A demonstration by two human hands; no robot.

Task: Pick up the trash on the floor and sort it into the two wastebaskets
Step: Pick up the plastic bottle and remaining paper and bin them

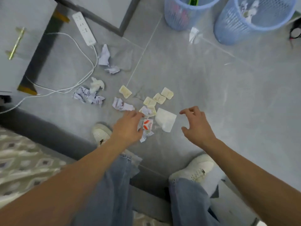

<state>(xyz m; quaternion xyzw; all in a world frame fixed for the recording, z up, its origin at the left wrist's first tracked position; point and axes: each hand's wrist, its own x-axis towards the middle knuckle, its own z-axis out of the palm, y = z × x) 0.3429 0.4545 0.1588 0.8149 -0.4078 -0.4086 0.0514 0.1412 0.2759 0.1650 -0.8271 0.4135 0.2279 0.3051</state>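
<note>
Trash lies scattered on the grey floor. My left hand (128, 126) is closed on a crinkled white wrapper with red print (147, 125). My right hand (196, 123) hovers to the right of a flat white tissue (166, 119), fingers spread and holding nothing. Several small cream packets (158, 98) lie just beyond the hands, one more (125, 91) to their left. Crumpled paper balls (122, 105) (87, 95) (105, 56) sit further left. Two blue mesh wastebaskets stand at the top: the left one (182, 18) holds coloured packaging, the right one (254, 23) holds white paper.
A white power strip (83, 28) and its cable (78, 79) run along the left by a grey cabinet (17, 38). A clear plastic scrap (193, 34) lies before the baskets. My two white shoes (101, 133) (195, 168) stand near the trash. A patterned rug (21, 157) is at the lower left.
</note>
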